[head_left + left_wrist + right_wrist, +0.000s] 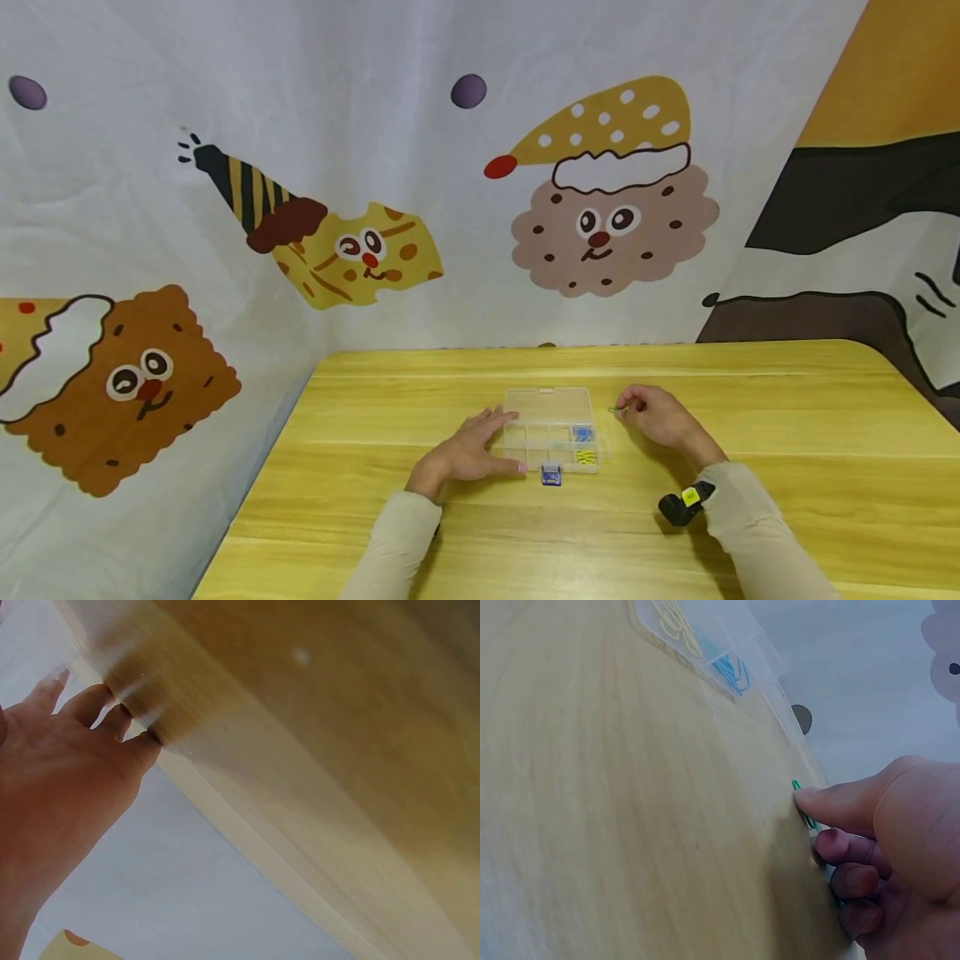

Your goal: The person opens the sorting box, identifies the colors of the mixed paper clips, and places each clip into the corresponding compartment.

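A clear plastic compartment box (537, 457) lies on the table with its lid (551, 407) swung back. Blue paper clips (582, 434) fill one compartment on its right side, and yellow paper clips (586, 457) lie in the one in front. My left hand (470, 448) is spread at the box's left side, thumb along the front edge and fingers reaching toward the lid. To the right of the box, my right hand (660, 415) pinches a green paper clip (796, 784) between thumb and index finger, low over the table. The other fingers are curled in.
A small blue-and-clear piece (551, 476) sits at the box's front edge. The wooden table (787, 417) stands against a cloth backdrop (390, 100) printed with cartoon figures. A black wrist camera (681, 508) is strapped at the right wrist.
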The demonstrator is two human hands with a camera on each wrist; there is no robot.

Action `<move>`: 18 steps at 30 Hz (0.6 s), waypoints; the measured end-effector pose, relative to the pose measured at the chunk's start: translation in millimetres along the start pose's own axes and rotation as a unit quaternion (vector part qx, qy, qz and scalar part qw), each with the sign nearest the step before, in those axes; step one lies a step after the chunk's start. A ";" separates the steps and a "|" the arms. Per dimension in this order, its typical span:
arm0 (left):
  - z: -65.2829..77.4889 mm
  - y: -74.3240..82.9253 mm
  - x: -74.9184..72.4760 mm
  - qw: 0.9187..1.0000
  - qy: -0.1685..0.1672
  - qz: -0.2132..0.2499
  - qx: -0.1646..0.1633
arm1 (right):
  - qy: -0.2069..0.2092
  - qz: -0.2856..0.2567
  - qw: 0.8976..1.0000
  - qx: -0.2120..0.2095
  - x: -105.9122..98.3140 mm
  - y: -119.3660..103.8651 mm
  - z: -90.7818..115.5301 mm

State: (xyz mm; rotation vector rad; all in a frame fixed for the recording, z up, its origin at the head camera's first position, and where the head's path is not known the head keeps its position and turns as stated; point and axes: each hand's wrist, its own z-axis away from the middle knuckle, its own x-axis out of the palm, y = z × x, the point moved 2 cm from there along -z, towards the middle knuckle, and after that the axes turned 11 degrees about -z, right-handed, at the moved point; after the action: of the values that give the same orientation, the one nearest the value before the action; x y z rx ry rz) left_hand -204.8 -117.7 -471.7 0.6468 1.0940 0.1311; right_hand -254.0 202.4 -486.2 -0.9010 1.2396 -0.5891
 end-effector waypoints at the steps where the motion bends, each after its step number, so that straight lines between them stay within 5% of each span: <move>1: 0.0 -0.1 0.0 1.000 0.000 0.000 0.000 | 0.001 0.001 1.000 0.000 0.3 0.2 -0.2; 18: 0.4 -0.1 -0.3 1.000 0.001 -0.005 0.003 | 0.003 -0.001 1.000 0.009 0.6 -0.8 -0.3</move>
State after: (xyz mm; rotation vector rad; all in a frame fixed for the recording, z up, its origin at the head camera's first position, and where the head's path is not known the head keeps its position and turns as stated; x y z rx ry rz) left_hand -204.6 -118.1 -471.4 0.6452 1.1000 0.1196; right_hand -254.1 201.4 -485.9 -0.8863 1.2374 -0.6054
